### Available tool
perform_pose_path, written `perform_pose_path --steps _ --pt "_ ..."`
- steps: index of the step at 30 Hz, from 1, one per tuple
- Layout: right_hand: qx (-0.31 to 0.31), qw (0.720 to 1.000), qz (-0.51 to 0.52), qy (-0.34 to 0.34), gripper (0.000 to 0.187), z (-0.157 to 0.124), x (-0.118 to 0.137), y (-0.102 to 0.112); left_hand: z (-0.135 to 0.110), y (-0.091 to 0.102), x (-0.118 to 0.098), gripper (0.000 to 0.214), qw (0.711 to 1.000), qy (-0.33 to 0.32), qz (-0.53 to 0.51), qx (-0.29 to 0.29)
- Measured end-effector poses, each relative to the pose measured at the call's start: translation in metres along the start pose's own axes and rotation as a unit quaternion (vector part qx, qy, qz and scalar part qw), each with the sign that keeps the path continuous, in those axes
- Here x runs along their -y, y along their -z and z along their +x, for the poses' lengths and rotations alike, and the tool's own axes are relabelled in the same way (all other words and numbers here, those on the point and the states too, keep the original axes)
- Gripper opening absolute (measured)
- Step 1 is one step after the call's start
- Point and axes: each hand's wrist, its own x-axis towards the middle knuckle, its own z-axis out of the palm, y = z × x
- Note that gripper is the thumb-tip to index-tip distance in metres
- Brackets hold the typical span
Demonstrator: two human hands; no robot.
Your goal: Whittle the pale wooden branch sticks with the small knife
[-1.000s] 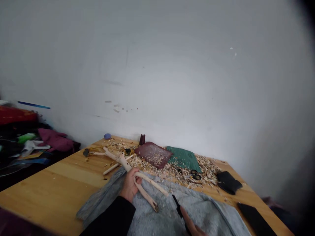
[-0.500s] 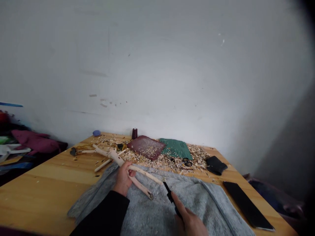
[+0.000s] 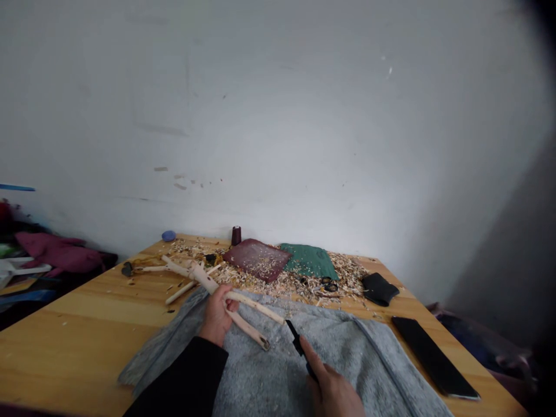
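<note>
My left hand (image 3: 219, 313) is wrapped round a peeled, forked branch (image 3: 204, 279), just where it splits into two prongs that point toward the lower right. One prong ends in a dark, cut tip. In my right hand (image 3: 330, 379) is a black utility knife (image 3: 297, 341), its index finger stretched along the top of the handle. The dark blade lies at the end of the upper prong; whether it touches the wood I cannot tell. Beneath both hands a grey cloth (image 3: 260, 382) is spread over the wooden table.
Wood shavings (image 3: 351, 272) cover the table's back, around a maroon cloth (image 3: 256, 259) and a green cloth (image 3: 309, 262). Scissors (image 3: 329, 285) lie among them. A thread spool (image 3: 236, 236) stands near the wall. At right are a black pouch (image 3: 379, 289) and a black flat object (image 3: 434, 356).
The view has shifted very slightly. Both hands keep their holds, and the knife blade stays at the end of the upper prong.
</note>
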Motion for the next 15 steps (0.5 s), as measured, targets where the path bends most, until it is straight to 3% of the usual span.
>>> perform_pose_path --steps 15 --pt "-0.021 1.000 0.001 -0.003 0.071 0.0010 -0.0018 -0.0052 -0.0054 -0.0041 -0.0025 0.031 0.999 -0.025 0.023 0.023"
